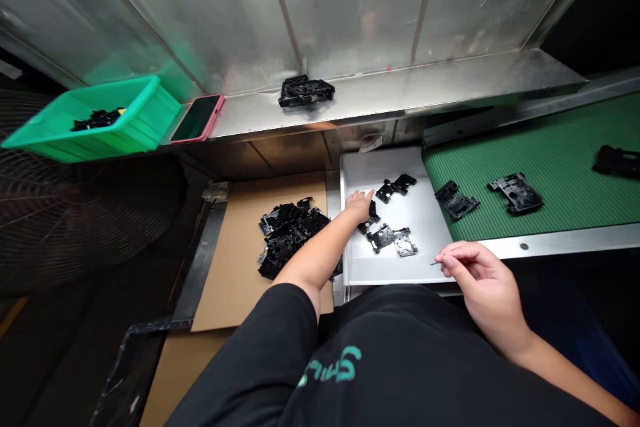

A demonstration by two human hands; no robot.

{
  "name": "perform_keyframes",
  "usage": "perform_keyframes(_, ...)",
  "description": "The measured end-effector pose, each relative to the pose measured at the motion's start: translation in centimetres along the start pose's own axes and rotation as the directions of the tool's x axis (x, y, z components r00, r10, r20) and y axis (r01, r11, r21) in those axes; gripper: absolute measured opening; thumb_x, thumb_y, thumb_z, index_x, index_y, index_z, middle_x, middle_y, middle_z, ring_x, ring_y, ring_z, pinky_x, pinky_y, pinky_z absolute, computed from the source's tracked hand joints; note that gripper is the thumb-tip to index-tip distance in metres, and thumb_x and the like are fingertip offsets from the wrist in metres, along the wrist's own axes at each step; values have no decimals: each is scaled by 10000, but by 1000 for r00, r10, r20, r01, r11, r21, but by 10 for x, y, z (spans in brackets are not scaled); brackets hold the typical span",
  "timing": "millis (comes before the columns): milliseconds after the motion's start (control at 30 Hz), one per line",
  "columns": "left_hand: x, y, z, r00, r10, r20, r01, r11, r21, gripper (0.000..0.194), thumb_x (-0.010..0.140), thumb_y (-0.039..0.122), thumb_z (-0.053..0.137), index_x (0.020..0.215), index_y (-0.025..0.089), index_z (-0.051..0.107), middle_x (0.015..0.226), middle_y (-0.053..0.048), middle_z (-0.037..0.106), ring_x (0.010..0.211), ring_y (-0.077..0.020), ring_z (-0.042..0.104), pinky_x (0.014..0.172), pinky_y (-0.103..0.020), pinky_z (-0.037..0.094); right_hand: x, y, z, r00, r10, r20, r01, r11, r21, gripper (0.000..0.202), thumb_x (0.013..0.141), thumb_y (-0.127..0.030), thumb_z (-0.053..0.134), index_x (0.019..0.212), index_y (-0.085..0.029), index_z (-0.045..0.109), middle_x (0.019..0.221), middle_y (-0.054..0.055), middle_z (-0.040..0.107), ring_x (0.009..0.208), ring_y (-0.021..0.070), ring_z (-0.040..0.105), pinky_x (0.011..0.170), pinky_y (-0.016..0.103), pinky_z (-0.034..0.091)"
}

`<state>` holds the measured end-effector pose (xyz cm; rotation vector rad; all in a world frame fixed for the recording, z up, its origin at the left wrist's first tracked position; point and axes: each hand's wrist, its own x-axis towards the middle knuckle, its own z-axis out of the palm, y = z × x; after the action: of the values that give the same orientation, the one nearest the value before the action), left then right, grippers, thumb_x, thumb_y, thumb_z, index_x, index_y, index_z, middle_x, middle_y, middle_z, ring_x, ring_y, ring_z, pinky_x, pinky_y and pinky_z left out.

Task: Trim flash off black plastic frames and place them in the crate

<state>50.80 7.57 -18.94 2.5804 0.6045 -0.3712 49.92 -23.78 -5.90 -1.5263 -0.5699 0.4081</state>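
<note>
My left hand [359,207] reaches over the left side of a white tray [425,240], its fingers curled down on a black plastic part [370,219] that it partly covers. In the same tray lie a black plastic part [396,187] toward the back and another [383,237] nearer the front, beside a shinier grey piece [405,243]. Over the tray's front right corner, my right hand [483,283] pinches a thin, dark pin-like tool [437,263] between thumb and forefinger; most of the tool is hidden.
Left of the tray, a heap of black parts [287,237] lies on cardboard [227,267]. A green conveyor belt [565,160] at right carries several black parts. The metal ledge [390,97] holds stacked parts [305,91], a phone [198,119] and a green bin [145,120]. A fan [75,193] stands left.
</note>
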Motion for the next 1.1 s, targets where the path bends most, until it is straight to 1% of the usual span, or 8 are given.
perform_keyframes(100,16,2,1,994,-105,40,102,993,60,470,994,412,697,1397,184,614,1445,-126,621,1276,-287,643,1076,-544,565,0,2,-10,1000,26,-14,-26,1000,-14,72,968,-284,779,928,-239,740,899,45,710,836,192,684,669,305,565)
perform_keyframes(233,11,3,-2,992,-122,16,120,990,72,436,1001,416,686,1362,178,631,1404,-119,642,1234,-270,660,1044,-518,583,2,4,-19,999,40,-35,-40,999,-16,75,964,-277,784,928,-234,736,936,50,719,828,180,676,665,296,564)
perform_keyframes(333,-10,10,-9,997,-53,-57,54,998,21,479,972,381,703,1388,165,603,1421,-137,617,1317,-304,601,1127,-547,508,5,5,-21,999,24,-41,-24,1000,-1,90,967,-269,779,909,-230,723,900,44,710,843,187,686,672,298,565)
perform_keyframes(467,-64,31,-25,975,89,-202,-106,991,-76,589,917,304,648,1473,177,501,1414,-150,584,1391,-318,511,1217,-483,399,14,4,-21,998,-25,-61,26,1000,17,109,966,-262,773,891,-229,702,843,36,695,873,210,703,706,329,577)
perform_keyframes(567,-110,52,-38,926,227,-302,-282,948,-150,607,904,349,639,1476,221,482,1389,-133,585,1357,-315,517,1209,-463,401,21,-1,-17,995,-67,-80,69,997,35,94,963,-249,773,908,-232,699,885,44,716,874,205,702,727,339,580)
perform_keyframes(700,-160,76,-51,794,390,-467,-535,813,-231,638,852,353,695,1451,240,507,1303,-140,603,1252,-344,555,1138,-522,445,27,-12,-7,989,-129,-75,133,990,52,86,962,-256,771,917,-245,699,905,46,731,883,211,708,765,368,599)
perform_keyframes(933,-201,87,-68,654,468,-594,-657,741,-140,714,798,334,723,1465,241,484,1282,-149,631,1187,-346,595,1055,-527,484,20,-30,9,978,-206,-37,209,973,102,79,954,-248,779,925,-272,709,906,36,752,972,245,745,932,461,629)
perform_keyframes(1100,-215,82,-72,636,455,-624,-645,757,-106,695,801,333,733,1444,231,488,1265,-152,632,1170,-336,605,1021,-507,506,12,-38,18,966,-260,6,257,957,134,98,961,-180,755,950,-275,730,894,31,745,891,218,727,806,395,630)
